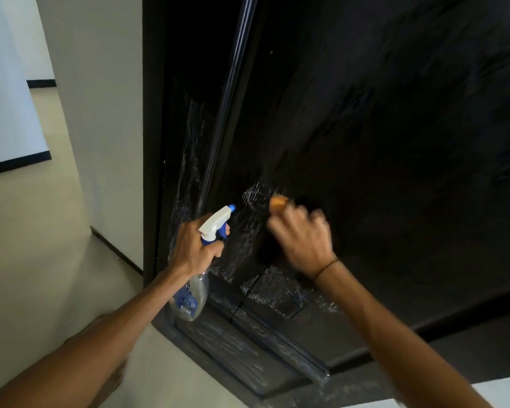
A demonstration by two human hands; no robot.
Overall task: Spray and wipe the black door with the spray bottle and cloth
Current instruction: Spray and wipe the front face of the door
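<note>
1 door, black, wet streaks low-left | 1 bottle in L hand, fingers curled round neck, nozzle twd door | 1 cloth, orange, on door, R hand fingers bunched on it, blurred

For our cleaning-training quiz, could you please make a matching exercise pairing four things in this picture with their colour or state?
Things:
1. spray bottle
2. cloth
3. black door
4. right hand

States:
A. orange, pressed to the door
B. gripped in the left hand, nozzle toward the door
C. blurred, holding the cloth
D. streaked with wet marks low down

Pairs: 1-B, 2-A, 3-D, 4-C
</note>
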